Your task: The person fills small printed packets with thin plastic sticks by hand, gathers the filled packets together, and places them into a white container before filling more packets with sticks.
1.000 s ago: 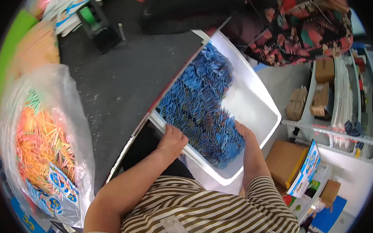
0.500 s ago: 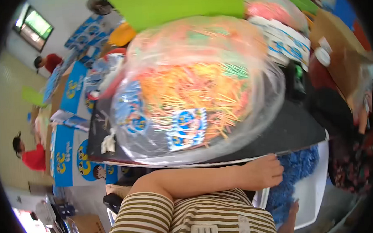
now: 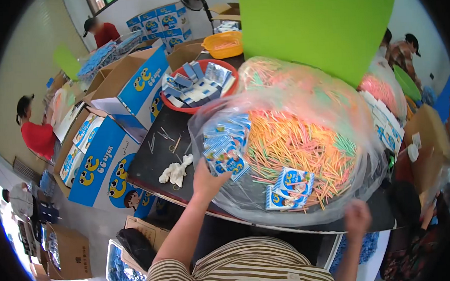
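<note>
My left hand (image 3: 209, 181) is at the left edge of the clear plastic bag, its fingers apart against a pile of blue and white packets (image 3: 227, 140). Colourful thin sticks (image 3: 295, 147), orange, pink and green, fill the middle of the bag. Two more packets (image 3: 290, 188) lie on the front of the sticks. My right hand (image 3: 357, 217), smeared by motion, is raised over the table's front edge at the right of the bag. Below it is the white tub (image 3: 375, 257) with blue pieces (image 3: 357, 247).
A red basin (image 3: 233, 90) of small boxes and a yellow basket (image 3: 223, 44) stand behind. Blue cartons (image 3: 98, 166) are at the left, a green board (image 3: 310, 31) at the back. A crumpled white cloth (image 3: 176, 171) lies on the black table (image 3: 157, 143). Several people work farther off.
The view has swung left from the tub to the bag. My left hand has moved from the tub's rim to the packets; my right hand has come up out of the tub.
</note>
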`<state>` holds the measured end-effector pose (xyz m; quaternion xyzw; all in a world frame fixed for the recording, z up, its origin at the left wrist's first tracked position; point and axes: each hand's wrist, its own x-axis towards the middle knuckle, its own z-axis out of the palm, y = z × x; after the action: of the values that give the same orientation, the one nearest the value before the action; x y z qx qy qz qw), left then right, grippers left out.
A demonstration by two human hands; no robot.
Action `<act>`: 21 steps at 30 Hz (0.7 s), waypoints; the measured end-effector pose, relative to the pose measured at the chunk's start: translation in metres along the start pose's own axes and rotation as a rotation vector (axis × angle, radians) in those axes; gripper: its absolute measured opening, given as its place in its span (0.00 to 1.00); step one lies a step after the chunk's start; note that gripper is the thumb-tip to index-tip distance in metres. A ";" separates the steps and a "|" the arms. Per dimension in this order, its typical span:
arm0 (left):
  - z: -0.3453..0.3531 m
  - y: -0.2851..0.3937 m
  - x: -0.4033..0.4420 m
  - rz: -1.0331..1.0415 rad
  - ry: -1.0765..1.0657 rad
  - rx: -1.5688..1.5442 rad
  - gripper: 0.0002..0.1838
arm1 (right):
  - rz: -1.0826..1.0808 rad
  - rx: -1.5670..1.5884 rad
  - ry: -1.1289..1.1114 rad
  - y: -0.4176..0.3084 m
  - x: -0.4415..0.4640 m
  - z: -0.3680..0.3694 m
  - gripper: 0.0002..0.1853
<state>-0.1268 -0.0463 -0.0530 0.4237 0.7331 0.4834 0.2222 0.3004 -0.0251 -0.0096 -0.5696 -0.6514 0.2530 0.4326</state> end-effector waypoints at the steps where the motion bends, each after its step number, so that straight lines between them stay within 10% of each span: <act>1: 0.001 0.010 0.002 0.044 0.033 0.061 0.38 | -0.412 -0.256 -0.142 -0.042 0.016 0.050 0.08; 3: 0.007 0.018 0.005 -0.032 0.060 0.343 0.48 | -0.370 0.009 -0.510 -0.093 0.035 0.144 0.13; 10: 0.006 0.013 0.012 0.110 0.015 0.521 0.55 | -0.411 -0.081 -0.619 -0.131 0.054 0.286 0.27; 12: -0.005 0.007 0.018 0.157 -0.004 0.502 0.55 | -0.051 -0.065 -0.795 -0.139 0.063 0.279 0.24; 16: -0.015 0.006 0.030 0.206 -0.116 0.364 0.55 | -0.533 -0.125 -0.373 -0.133 0.103 0.290 0.23; 21: -0.018 -0.004 0.034 0.293 -0.066 0.403 0.58 | -0.708 -0.340 -0.425 -0.149 0.120 0.305 0.20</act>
<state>-0.1603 -0.0278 -0.0454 0.5768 0.7378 0.3402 0.0846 -0.0349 0.1065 -0.0063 -0.3099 -0.9130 0.0901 0.2494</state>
